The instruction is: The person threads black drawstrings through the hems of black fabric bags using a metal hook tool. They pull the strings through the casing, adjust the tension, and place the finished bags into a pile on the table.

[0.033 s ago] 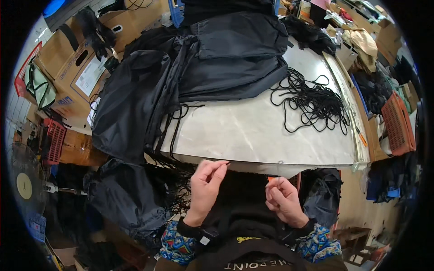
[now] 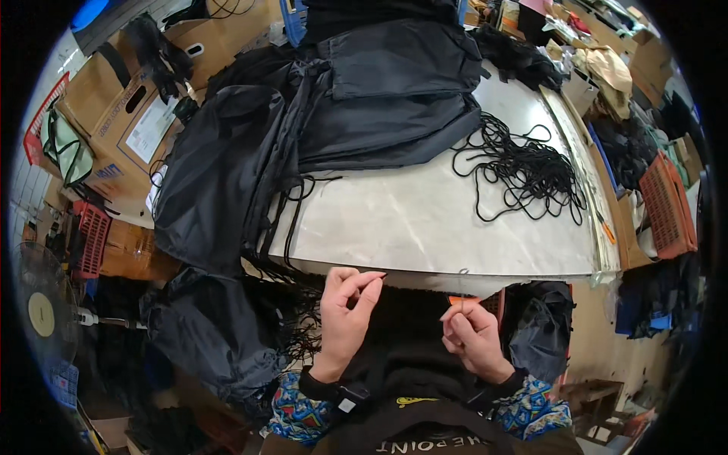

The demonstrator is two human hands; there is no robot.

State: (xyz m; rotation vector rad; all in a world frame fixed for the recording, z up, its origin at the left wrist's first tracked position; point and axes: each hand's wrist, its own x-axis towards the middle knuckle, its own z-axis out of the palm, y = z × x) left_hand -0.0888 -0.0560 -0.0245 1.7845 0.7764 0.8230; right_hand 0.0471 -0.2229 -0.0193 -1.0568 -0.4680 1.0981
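Note:
My left hand (image 2: pixel 345 322) is raised just off the near edge of the table, thumb and forefinger pinched on a small dark tip, which looks like the end of a black cord. To its right, my right hand (image 2: pixel 474 341) grips a thin metal wire tool (image 2: pixel 464 282) that stands upright and ends in a small loop or hook. Beyond my hands, a tangle of black cord (image 2: pixel 523 171) lies on the pale tabletop (image 2: pixel 425 220). Black fabric bags (image 2: pixel 387 129) are heaped at the back and left, with cords hanging from one.
Cardboard boxes (image 2: pixel 125 125) stand at the left, near a red basket (image 2: pixel 92 236) and a fan (image 2: pixel 42 312). More black bags (image 2: pixel 212 334) hang below the table's left edge. An orange-handled tool (image 2: pixel 608 233) and an orange basket (image 2: pixel 667 208) are at the right.
My right hand has shifted slightly left, and the wire tool shows more clearly. My left hand has barely moved and keeps its pinch.

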